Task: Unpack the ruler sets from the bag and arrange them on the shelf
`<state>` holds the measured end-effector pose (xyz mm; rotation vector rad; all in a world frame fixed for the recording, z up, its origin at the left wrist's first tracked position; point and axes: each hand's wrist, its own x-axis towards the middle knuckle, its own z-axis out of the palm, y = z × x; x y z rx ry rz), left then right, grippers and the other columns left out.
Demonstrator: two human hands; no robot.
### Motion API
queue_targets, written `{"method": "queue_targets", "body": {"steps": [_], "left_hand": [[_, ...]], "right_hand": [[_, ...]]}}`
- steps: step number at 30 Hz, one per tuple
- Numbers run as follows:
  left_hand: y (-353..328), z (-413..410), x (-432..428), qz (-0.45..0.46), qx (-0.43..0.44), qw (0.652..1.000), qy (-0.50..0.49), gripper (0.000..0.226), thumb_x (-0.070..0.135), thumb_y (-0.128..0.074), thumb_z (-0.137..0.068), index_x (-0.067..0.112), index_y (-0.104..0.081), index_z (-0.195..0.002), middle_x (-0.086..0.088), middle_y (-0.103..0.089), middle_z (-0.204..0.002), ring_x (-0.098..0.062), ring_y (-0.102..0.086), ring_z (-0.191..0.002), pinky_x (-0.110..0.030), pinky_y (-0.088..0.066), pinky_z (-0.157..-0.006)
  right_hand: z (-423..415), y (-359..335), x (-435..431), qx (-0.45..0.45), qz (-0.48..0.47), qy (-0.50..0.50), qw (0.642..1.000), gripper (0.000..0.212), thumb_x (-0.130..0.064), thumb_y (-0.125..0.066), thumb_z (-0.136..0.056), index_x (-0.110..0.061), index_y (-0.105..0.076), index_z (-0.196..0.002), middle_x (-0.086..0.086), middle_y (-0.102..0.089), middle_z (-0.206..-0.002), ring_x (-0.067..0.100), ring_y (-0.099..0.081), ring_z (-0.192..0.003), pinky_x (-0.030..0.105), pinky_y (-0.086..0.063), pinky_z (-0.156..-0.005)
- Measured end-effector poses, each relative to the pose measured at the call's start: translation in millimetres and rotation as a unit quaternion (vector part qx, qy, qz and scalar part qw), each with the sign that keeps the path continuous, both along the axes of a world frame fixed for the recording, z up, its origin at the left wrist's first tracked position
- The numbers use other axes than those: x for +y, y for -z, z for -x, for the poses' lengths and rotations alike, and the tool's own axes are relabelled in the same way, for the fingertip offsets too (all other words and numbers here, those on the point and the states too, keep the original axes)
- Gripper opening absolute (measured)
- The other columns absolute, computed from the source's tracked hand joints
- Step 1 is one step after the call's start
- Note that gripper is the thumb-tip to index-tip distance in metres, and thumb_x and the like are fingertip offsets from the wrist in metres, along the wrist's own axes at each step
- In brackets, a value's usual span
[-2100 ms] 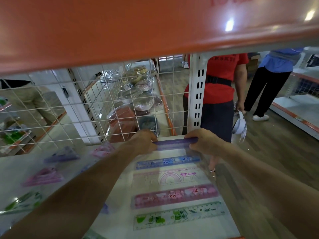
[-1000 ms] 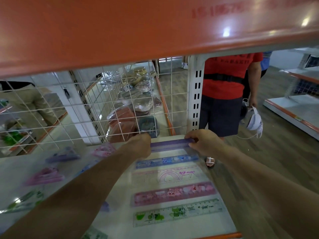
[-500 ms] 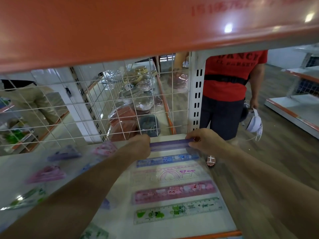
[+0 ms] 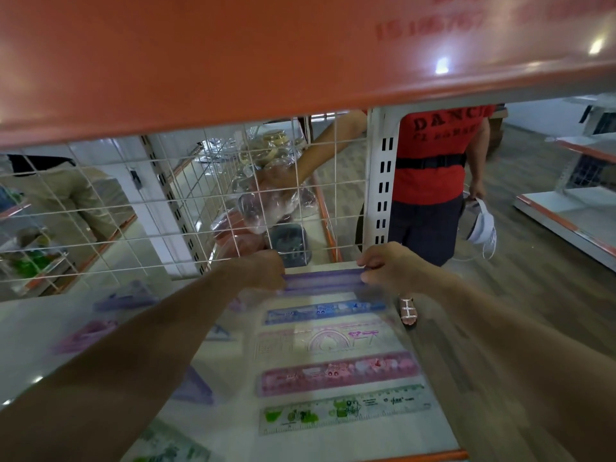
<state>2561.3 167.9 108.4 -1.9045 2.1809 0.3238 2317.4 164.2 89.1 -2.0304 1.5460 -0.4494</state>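
Your left hand [image 4: 263, 268] and right hand [image 4: 393, 265] pinch the ends of the flat, translucent purple ruler [image 4: 321, 281] (glossy plastic) at the back of the white shelf [image 4: 430, 438], beside the wire mesh [image 4: 166, 201], unmoved since earlier.

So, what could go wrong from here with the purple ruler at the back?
1. The left hand and right hand pinch the purple plastic ruler just behind the blue plastic ruler; lowering it might knock that one askew.
2. The row reaches the right edge of the white shelf, so a sideways push could slide an end off.
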Motion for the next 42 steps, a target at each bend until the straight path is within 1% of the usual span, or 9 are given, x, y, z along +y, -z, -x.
{"method": "queue_targets", "body": {"steps": [3, 6, 10, 17, 23, 28, 30, 36, 42], "left_hand": [[1, -1, 0, -0.020, 0.009, 1.000, 0.006, 0.042, 0.025, -0.055, -0.093, 0.012, -0.053, -0.133, -0.009, -0.052, -0.133, -0.025, -0.050, -0.120, -0.028, -0.042, -0.092], [4, 0, -4, -0.007, 0.017, 1.000, 0.015, 0.041, 0.026, -0.053, -0.094, 0.015, -0.051, -0.134, -0.008, -0.049, -0.135, -0.024, -0.049, -0.120, -0.027, -0.040, -0.091], [7, 2, -5, 0.021, 0.039, 0.998, 0.035, 0.050, 0.029, -0.060, -0.090, 0.018, -0.048, -0.137, -0.005, -0.050, -0.136, -0.022, -0.050, -0.119, -0.027, -0.039, -0.095], [18, 9, -6, 0.036, 0.024, 0.996, 0.072, 0.050, 0.025, -0.063, -0.085, 0.024, -0.053, -0.133, -0.002, -0.058, -0.129, -0.021, -0.054, -0.114, -0.029, -0.042, -0.095], [16, 12, -7, 0.030, 0.015, 0.996, 0.086, 0.037, 0.020, -0.060, -0.086, 0.020, -0.061, -0.123, -0.001, -0.061, -0.119, -0.020, -0.055, -0.107, -0.023, -0.036, -0.080], [14, 13, -10, 0.020, 0.003, 0.997, 0.074, 0.042, 0.023, -0.062, -0.085, 0.019, -0.058, -0.127, -0.003, -0.061, -0.121, -0.020, -0.056, -0.106, -0.025, -0.042, -0.083], [14, 11, -11, 0.023, -0.006, 0.998, 0.062, 0.049, 0.028, -0.065, -0.083, 0.018, -0.055, -0.129, -0.002, -0.059, -0.122, -0.022, -0.055, -0.110, -0.025, -0.042, -0.084], [19, 12, -6, 0.045, -0.048, 0.994, 0.084, 0.029, 0.026, -0.064, -0.082, 0.017, -0.066, -0.110, -0.005, -0.065, -0.109, -0.024, -0.060, -0.098, -0.031, -0.049, -0.083], [15, 14, 0, 0.056, -0.046, 0.994, 0.087, 0.032, 0.026, -0.063, -0.084, 0.013, -0.065, -0.114, -0.007, -0.063, -0.110, -0.024, -0.060, -0.098, -0.029, -0.050, -0.083]], "right_hand": [[-4, 3, -1, -0.014, -0.030, 0.005, 0.999, 0.024, -0.008, -0.065, -0.085, -0.006, -0.068, -0.108, 0.005, -0.067, -0.096, 0.017, -0.063, -0.092, 0.025, -0.048, -0.084], [-8, 1, -7, 0.016, -0.026, 0.007, 1.000, 0.022, -0.008, -0.063, -0.086, -0.005, -0.070, -0.106, 0.009, -0.068, -0.103, 0.021, -0.062, -0.094, 0.027, -0.048, -0.083], [-10, -1, -10, 0.045, -0.036, -0.006, 0.998, 0.021, -0.010, -0.061, -0.088, -0.003, -0.071, -0.105, 0.014, -0.067, -0.106, 0.019, -0.060, -0.087, 0.019, -0.044, -0.066], [-9, -4, -14, 0.080, -0.051, -0.019, 0.995, 0.023, -0.015, -0.057, -0.091, -0.005, -0.070, -0.108, 0.011, -0.066, -0.110, 0.023, -0.061, -0.102, 0.028, -0.045, -0.086], [-17, -9, -11, 0.180, 0.016, -0.075, 0.981, 0.028, -0.023, -0.056, -0.091, -0.005, -0.065, -0.111, 0.010, -0.064, -0.112, 0.026, -0.059, -0.106, 0.034, -0.047, -0.088], [-25, -7, -5, 0.268, 0.071, -0.118, 0.953, 0.029, -0.018, -0.058, -0.087, -0.015, -0.067, -0.114, 0.004, -0.065, -0.110, 0.022, -0.060, -0.101, 0.031, -0.050, -0.086], [-26, -8, -5, 0.273, 0.077, -0.121, 0.951, 0.029, -0.016, -0.057, -0.087, -0.016, -0.067, -0.115, 0.003, -0.065, -0.111, 0.021, -0.060, -0.101, 0.031, -0.050, -0.086], [-27, -11, -5, 0.278, 0.067, -0.128, 0.950, 0.030, -0.015, -0.057, -0.089, -0.014, -0.065, -0.118, 0.005, -0.062, -0.113, 0.022, -0.058, -0.103, 0.031, -0.049, -0.088], [-25, -10, -6, 0.289, 0.074, -0.140, 0.944, 0.029, -0.016, -0.058, -0.088, -0.015, -0.066, -0.115, 0.004, -0.065, -0.108, 0.021, -0.060, -0.097, 0.034, -0.051, -0.087]]}}
